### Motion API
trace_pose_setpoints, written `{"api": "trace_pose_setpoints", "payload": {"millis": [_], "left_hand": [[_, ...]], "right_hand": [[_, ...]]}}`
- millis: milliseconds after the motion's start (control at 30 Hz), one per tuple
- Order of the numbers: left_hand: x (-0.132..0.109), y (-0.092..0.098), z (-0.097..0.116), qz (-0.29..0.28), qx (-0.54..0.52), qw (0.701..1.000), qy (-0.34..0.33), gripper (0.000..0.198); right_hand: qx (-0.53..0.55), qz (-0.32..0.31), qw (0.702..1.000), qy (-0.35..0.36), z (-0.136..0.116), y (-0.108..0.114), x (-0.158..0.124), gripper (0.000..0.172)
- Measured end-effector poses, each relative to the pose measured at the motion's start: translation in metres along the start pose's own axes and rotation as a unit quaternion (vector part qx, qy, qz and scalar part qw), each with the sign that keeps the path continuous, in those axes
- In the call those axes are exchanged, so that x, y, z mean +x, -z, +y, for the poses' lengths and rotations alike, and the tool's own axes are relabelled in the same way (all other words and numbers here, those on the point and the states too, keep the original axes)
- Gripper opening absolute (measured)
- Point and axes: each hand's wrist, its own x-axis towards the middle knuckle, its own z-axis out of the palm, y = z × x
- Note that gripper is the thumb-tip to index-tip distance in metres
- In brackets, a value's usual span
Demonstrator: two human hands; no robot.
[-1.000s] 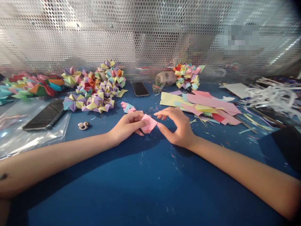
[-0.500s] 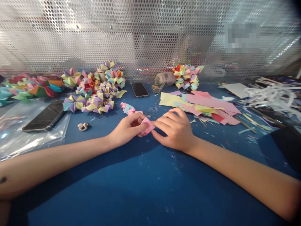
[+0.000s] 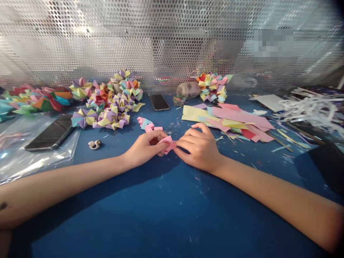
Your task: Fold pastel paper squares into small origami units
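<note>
A small folded pink paper piece [image 3: 168,143] sits low over the blue desk [image 3: 166,211], near its middle, pinched from both sides. The left hand [image 3: 145,147] grips its left edge with curled fingers; the right hand [image 3: 200,148] nips the right edge, fingers bent close together. Behind lie loose coloured paper strips [image 3: 228,120], folded paper flowers [image 3: 113,107], two phones [image 3: 159,102], and a perforated metal wall [image 3: 172,43].

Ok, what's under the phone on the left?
The phone lies on a clear plastic bag spread over the blue table. What the bag holds beneath the phone is covered. Both hands pinch a pink paper piece elsewhere.
</note>
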Motion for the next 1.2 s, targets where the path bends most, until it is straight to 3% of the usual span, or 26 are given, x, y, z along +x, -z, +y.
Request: {"api": "trace_pose_setpoints", "payload": {"millis": [167,267,433,533,633,767,1200], "left_hand": [[0.0007,-0.0015,0.0030,0.058,-0.049,0.997,0.024,0.030],[0.0009,-0.0006,0.0015,0.066,-0.077,0.994,0.038,0.035],[0.0018,0.0012,-0.0019,0.047,-0.107,0.993,0.032,0.024],[0.0021,0.0009,-0.0006,0.045,-0.107,0.993,0.034,0.021],[0.0018,0.0001,0.0023,0.052,-0.107,0.993,0.028,0.020],[0.0005,-0.0001,0.0046,0.031,-0.084,0.996,0.022,0.021],[0.0001,0.0024,0.0057,-0.016,-0.140,0.989,0.035,0.017]], "right_hand": [[0.014,0.019,0.999,-0.023,0.0012,-0.0014,0.0000,0.020],[0.033,0.010,0.999,-0.013,0.0021,-0.0020,-0.0002,0.020],[0.107,-0.018,0.994,0.011,0.0010,-0.0004,-0.0002,0.018],[0.139,0.002,0.989,-0.047,-0.0010,0.0028,0.0007,0.018],[0.139,0.027,0.987,-0.081,-0.0015,0.0048,0.0013,0.006],[0.118,0.012,0.991,-0.062,0.0009,0.0039,0.0011,0.019],[0.061,-0.021,0.998,-0.006,0.0025,0.0004,0.0024,0.017]]}}
